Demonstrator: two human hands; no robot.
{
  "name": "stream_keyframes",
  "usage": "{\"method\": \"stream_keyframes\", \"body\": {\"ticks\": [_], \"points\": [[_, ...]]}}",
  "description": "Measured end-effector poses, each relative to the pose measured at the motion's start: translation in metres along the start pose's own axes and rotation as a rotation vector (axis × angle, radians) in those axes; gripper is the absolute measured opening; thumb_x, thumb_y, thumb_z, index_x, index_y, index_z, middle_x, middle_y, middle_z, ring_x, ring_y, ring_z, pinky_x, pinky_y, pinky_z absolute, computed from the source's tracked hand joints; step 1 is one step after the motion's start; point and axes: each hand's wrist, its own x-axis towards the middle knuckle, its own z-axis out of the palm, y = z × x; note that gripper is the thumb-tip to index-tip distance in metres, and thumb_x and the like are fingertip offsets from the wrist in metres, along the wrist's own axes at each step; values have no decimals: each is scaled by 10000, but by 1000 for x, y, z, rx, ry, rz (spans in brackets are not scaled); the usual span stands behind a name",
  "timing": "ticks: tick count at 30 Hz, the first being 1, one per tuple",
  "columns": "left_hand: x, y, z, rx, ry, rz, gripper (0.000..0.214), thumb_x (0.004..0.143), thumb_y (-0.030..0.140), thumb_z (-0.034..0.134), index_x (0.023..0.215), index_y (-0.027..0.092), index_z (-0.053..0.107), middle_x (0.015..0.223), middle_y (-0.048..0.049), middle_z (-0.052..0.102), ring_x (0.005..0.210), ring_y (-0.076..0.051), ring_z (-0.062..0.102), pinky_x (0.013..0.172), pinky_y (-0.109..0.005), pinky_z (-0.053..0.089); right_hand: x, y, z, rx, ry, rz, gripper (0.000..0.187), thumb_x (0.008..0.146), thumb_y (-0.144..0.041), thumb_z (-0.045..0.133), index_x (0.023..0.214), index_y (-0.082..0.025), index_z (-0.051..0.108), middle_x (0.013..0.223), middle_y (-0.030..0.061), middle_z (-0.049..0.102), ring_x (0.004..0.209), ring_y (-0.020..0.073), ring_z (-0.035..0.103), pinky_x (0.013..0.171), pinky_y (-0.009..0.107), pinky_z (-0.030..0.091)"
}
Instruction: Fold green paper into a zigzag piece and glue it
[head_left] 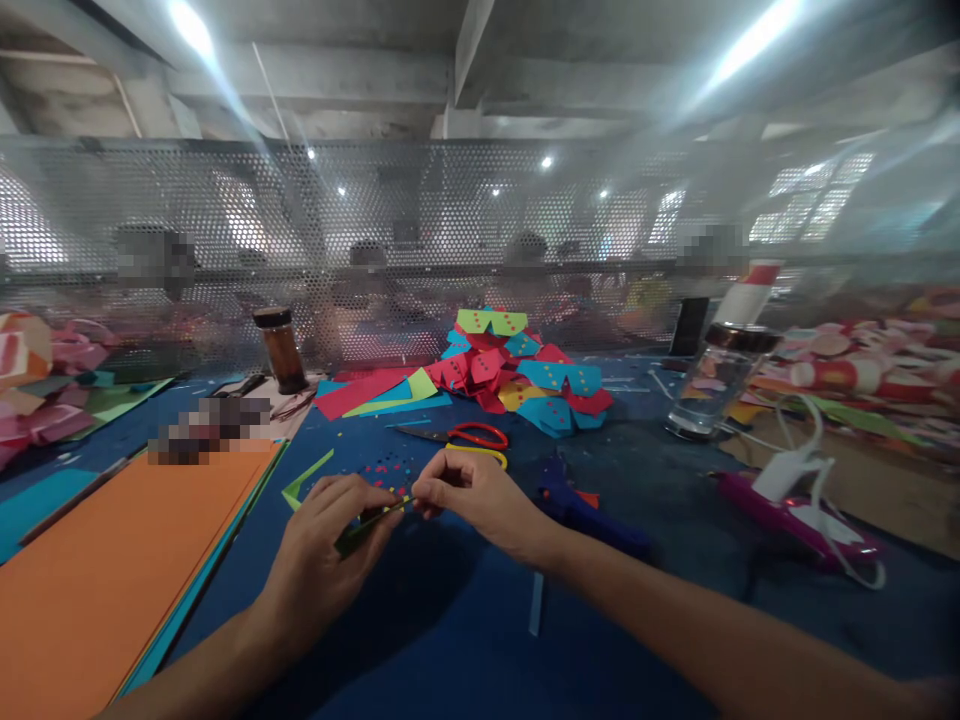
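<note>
My left hand (pixel 326 545) is closed on a folded green paper piece (pixel 352 537), seen nearly edge-on. At the piece's right end, the fingertips of my right hand (pixel 484 500) are pinched together. Whatever small thing lies between those fingertips is too hidden to name. Just beyond my hands, tiny coloured paper dots (pixel 386 468) are scattered on the blue table. An angled light-green paper strip (pixel 294 492) shows behind my left hand. Scissors (pixel 480 434) with red and yellow handles lie past my right hand. A dark blue tool (pixel 589 515) rests beside my right forearm.
Coloured paper masks with dots (pixel 491 370) are piled ahead. Orange sheets (pixel 142 560) lie stacked at left. A brown bottle (pixel 281 350) stands behind them. At right are a clear cup (pixel 709 385) and a purple-and-white corded device (pixel 795 520). A perforated screen (pixel 420 200) closes off the back.
</note>
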Motion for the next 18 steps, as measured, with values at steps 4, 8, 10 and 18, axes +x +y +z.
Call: {"method": "stream_keyframes", "body": {"ticks": [4,8,10,18], "points": [[-2,1,0,12,-18,-5,70,899,155,598,867,212,624,735,19,647,681,-147,588,669,-282,421,-1,2,1,-34,-15,3,325,735,-479,757,757,-174,648,691,5,652,680,146,605,662,276,461],[-3,2,0,18,-21,0,74,901,150,595,869,212,620,741,15,653,688,-149,596,686,-290,420,-1,0,3,-22,-12,14,292,730,-440,772,737,-177,644,689,2,647,672,140,591,649,270,456],[-3,2,1,19,-12,19,72,900,147,599,888,215,620,752,15,660,691,-147,602,688,-290,421,-1,-1,4,-22,-15,22,284,715,-418,789,730,-174,644,684,-1,641,664,134,583,648,265,457],[-3,2,1,17,10,40,99,889,117,602,868,214,610,741,28,654,685,-136,606,712,-296,413,-2,3,4,-28,-67,15,284,751,-420,764,773,-159,655,711,1,654,682,126,603,662,249,470]]}}
